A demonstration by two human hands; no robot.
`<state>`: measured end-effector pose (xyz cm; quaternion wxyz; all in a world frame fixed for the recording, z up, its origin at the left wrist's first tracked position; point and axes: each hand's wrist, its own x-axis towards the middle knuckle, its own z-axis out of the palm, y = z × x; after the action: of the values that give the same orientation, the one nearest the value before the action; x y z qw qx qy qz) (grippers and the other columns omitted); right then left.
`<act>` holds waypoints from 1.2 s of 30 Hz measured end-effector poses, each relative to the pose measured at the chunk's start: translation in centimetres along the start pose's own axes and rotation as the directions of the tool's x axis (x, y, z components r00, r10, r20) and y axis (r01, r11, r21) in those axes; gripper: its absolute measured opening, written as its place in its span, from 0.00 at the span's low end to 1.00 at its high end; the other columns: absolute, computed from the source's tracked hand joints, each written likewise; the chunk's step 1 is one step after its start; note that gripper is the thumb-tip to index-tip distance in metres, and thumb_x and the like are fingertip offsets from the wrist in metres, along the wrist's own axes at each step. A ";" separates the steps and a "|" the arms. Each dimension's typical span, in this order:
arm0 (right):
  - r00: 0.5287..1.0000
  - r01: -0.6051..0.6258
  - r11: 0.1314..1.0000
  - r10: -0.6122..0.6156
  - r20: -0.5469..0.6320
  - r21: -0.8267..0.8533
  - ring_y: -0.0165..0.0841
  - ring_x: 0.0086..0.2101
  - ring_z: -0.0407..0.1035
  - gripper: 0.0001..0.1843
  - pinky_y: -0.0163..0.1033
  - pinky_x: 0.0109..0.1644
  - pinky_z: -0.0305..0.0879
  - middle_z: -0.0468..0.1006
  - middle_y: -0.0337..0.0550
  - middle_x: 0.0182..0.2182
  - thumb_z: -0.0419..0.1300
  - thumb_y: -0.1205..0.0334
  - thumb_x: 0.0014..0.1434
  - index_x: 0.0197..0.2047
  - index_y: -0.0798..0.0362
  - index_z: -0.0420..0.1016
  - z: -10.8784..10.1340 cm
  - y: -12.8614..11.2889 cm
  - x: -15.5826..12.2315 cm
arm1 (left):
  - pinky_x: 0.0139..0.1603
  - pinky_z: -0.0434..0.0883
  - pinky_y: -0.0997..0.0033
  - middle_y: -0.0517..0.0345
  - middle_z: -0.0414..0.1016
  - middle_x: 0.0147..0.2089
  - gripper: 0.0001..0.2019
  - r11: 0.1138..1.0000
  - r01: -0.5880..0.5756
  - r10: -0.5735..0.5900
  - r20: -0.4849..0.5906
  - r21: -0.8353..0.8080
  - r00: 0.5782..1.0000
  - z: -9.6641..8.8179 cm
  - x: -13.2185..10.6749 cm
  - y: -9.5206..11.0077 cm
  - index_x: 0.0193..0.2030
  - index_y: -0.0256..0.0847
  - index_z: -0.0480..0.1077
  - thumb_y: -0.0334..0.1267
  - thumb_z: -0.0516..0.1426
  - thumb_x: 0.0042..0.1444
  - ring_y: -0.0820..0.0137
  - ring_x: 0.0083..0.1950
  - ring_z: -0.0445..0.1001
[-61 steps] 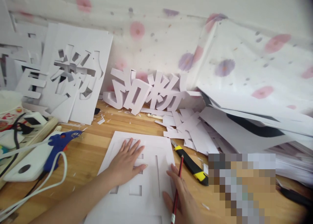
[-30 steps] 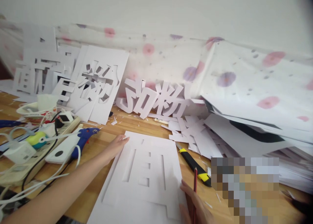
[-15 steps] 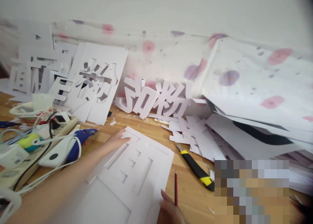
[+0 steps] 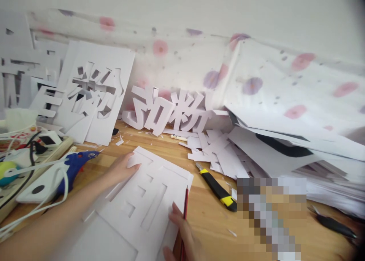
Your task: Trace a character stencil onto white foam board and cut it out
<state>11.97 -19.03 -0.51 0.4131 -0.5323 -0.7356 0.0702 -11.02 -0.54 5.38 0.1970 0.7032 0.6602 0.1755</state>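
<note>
My left hand (image 4: pixel 122 170) grips the upper left edge of a white foam board (image 4: pixel 114 230), thumb on top. Rectangular recesses or cut-outs, like strokes of a character, mark the board. My right hand (image 4: pixel 184 230) is at the board's right side, with a fingertip at its edge. A red and black pencil (image 4: pixel 186 204) runs through my right hand, its tip pointing away from me; the fingers partly hide the shaft. To the right lies a black and yellow utility knife (image 4: pixel 215 187) with its blade out.
Cut-out white characters (image 4: pixel 154 113) stand at the back beside a leaning stencil board (image 4: pixel 105 59). White offcuts (image 4: pixel 219 154) and stacked sheets (image 4: pixel 285 135) lie to the right. A blue glue gun (image 4: pixel 75 166), cables and a power strip (image 4: pixel 57 149) crowd the left. Black-handled pliers (image 4: pixel 336 226) lie far right.
The view has swung right, so everything sits further left. My right hand and the pencil have come closer to the board, the pencil tip now overlapping its right edge. My left hand keeps its grip.
</note>
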 end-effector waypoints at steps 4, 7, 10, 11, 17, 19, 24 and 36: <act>0.998 0.049 0.993 -0.052 -0.026 -0.103 0.50 0.57 0.53 0.29 0.57 0.52 0.61 0.58 0.53 0.60 0.55 0.68 0.50 0.56 0.50 0.55 -0.6 0.5 1.5 | 0.58 0.57 0.59 0.38 0.62 0.60 0.35 0.998 -0.008 0.007 0.008 0.062 1.000 -0.3 -0.3 0.4 0.58 0.29 0.57 0.53 0.50 0.47 0.55 0.61 0.59; 0.996 -0.032 0.992 0.022 -0.082 -0.122 0.52 0.56 0.55 0.29 0.63 0.53 0.57 0.55 0.56 0.61 0.54 0.68 0.51 0.57 0.51 0.53 -0.9 0.7 1.0 | 0.57 0.58 0.59 0.38 0.63 0.59 0.33 0.994 -0.022 0.024 -0.019 0.103 1.000 -0.4 -0.7 0.2 0.57 0.30 0.60 0.53 0.49 0.48 0.55 0.60 0.60; 0.997 -0.060 0.991 0.054 -0.054 -0.119 0.52 0.55 0.58 0.29 0.62 0.54 0.57 0.56 0.57 0.60 0.54 0.68 0.50 0.56 0.52 0.54 -0.9 0.7 0.3 | 0.55 0.60 0.57 0.39 0.66 0.56 0.33 0.990 -0.009 0.014 -0.031 0.143 0.999 -0.4 -1.0 -0.1 0.56 0.31 0.61 0.54 0.48 0.50 0.52 0.58 0.62; 0.998 -0.053 0.993 0.050 -0.023 -0.110 0.51 0.55 0.57 0.29 0.60 0.54 0.58 0.57 0.57 0.60 0.54 0.69 0.50 0.56 0.53 0.54 -0.9 0.6 0.4 | 0.54 0.60 0.57 0.40 0.67 0.55 0.33 0.988 -0.003 0.008 -0.029 0.157 1.000 -0.4 -1.0 -0.1 0.57 0.32 0.61 0.55 0.47 0.50 0.51 0.58 0.63; 0.964 -0.188 0.980 0.196 0.181 -0.059 0.45 0.54 0.60 0.25 0.51 0.50 0.66 0.60 0.52 0.59 0.54 0.67 0.52 0.54 0.50 0.59 -1.8 0.7 4.3 | 0.54 0.59 0.54 0.38 0.66 0.56 0.36 0.968 0.028 -0.018 -0.044 0.248 0.999 -0.5 -0.7 -0.1 0.58 0.31 0.60 0.56 0.47 0.49 0.48 0.59 0.60; 0.940 -0.238 0.969 0.246 0.237 -0.061 0.44 0.55 0.60 0.22 0.52 0.51 0.65 0.61 0.52 0.58 0.54 0.65 0.53 0.53 0.50 0.60 -2.4 0.8 5.6 | 0.53 0.59 0.54 0.36 0.67 0.54 0.36 0.964 0.034 -0.020 -0.057 0.263 0.998 -0.5 -0.8 -0.3 0.58 0.30 0.60 0.56 0.48 0.48 0.47 0.58 0.61; 0.974 -0.175 0.984 0.179 0.137 -0.041 0.42 0.56 0.59 0.21 0.51 0.53 0.62 0.62 0.52 0.58 0.54 0.62 0.56 0.53 0.50 0.59 -4.4 1.9 6.3 | 0.53 0.59 0.53 0.36 0.68 0.52 0.36 0.966 0.003 0.024 -0.100 0.260 0.995 -0.2 -1.9 -0.9 0.55 0.30 0.62 0.59 0.47 0.48 0.47 0.56 0.62; 0.715 -0.664 0.718 0.525 -0.462 -0.211 0.49 0.43 0.69 0.31 0.43 0.30 0.69 0.69 0.53 0.50 0.55 0.43 0.48 0.54 0.47 0.64 -18.6 14.4 -4.0 | 0.59 0.57 0.61 0.49 0.63 0.58 0.27 0.996 -0.089 0.085 -0.258 -0.002 0.962 1.8 -0.9 -2.3 0.53 0.41 0.60 0.55 0.44 0.52 0.60 0.60 0.60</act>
<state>35.51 -22.58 1.60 0.3921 -0.8133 -0.4284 -0.0368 -12.09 -1.39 2.68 0.1064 0.7013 0.6475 0.2785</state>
